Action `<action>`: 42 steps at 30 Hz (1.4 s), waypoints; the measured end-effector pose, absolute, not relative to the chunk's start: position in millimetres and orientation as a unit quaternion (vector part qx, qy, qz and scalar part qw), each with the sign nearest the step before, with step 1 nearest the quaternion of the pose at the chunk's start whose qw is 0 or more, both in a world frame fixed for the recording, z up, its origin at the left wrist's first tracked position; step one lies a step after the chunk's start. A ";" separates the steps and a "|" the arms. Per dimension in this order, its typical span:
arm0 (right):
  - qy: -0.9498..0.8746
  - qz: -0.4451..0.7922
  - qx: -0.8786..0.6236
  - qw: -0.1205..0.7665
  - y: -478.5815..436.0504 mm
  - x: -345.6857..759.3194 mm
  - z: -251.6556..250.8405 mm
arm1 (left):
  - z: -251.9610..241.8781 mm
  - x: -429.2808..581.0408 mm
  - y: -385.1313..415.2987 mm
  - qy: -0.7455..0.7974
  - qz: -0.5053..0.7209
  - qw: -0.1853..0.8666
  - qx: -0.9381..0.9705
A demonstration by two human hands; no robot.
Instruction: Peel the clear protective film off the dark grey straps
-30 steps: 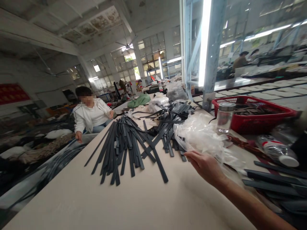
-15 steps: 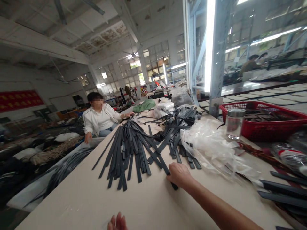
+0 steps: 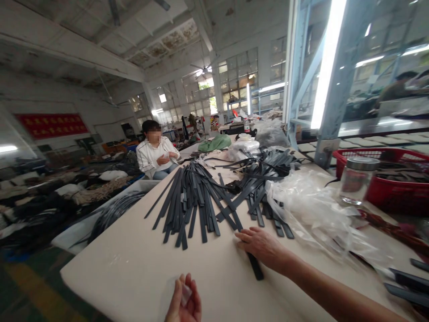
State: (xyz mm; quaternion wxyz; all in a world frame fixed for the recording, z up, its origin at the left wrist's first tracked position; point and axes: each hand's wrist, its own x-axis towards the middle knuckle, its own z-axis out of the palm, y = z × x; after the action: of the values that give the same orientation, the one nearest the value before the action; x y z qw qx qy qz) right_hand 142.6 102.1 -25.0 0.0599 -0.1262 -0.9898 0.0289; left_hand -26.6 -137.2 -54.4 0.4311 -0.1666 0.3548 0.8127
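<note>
A fan of dark flat strips [image 3: 194,201] is spread over the pale table [image 3: 134,264]. Beside it, to the right, lies a second heap of dark strips [image 3: 268,174]. My right hand [image 3: 263,245] rests over a single dark strip [image 3: 255,267], fingers stretched out towards the left and palm down. Near the table's front edge, my left hand [image 3: 185,297] pinches a small clear plastic piece [image 3: 186,294] between thumb and fingers.
Crumpled clear plastic bags [image 3: 311,214] lie right of the strips. Behind them stand a glass jar [image 3: 357,183] and a red basket [image 3: 398,192]. A seated person [image 3: 157,152] is across the table, beside a white bin [image 3: 70,232] of dark strips.
The view has swung left. My right hand's fingers have loosened from a closed grip on the strip. More of my left hand shows, now with the plastic piece. The person's hands have come together.
</note>
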 end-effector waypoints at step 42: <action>-0.910 0.353 -0.188 0.113 -26.7 117.5 5.8 | -26.1 -15.8 -144.6 0.309 0.861 0.357 -0.187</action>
State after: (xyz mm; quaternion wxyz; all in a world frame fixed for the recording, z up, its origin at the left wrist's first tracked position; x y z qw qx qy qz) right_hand 117.5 -26.7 5.8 0.1132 -0.1879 -0.9097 0.3525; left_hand -15.8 -144.6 -26.1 0.3572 -0.1870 0.3094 0.8612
